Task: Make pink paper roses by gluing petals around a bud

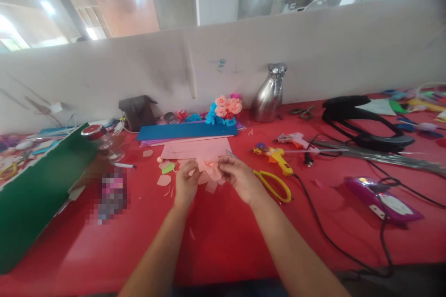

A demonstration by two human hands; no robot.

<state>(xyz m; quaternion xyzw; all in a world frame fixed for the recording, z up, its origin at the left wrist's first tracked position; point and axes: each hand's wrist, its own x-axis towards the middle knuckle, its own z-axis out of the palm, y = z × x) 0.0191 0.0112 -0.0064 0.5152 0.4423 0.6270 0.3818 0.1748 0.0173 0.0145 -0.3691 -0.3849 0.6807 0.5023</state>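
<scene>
A pale pink paper flower [210, 167] is held up between my two hands over the red table. My left hand [187, 180] pinches its left edge between thumb and fingers. On the other side, my right hand [239, 175] grips the flower's right edge. Cut pink paper petals [164, 180] lie around my left hand, with a small green paper piece [168, 168] among them. Behind the flower lies a flat pink paper sheet [181, 148]. Just right of my right hand rest yellow-handled scissors [275, 186].
A yellow glue gun [280, 160] and its cord lie to the right, near a purple power strip [386, 202]. Behind stand a metal jug [268, 95] and a bunch of paper flowers [228, 107] by a blue sheet [184, 132]. A green board [42, 199] stands at left.
</scene>
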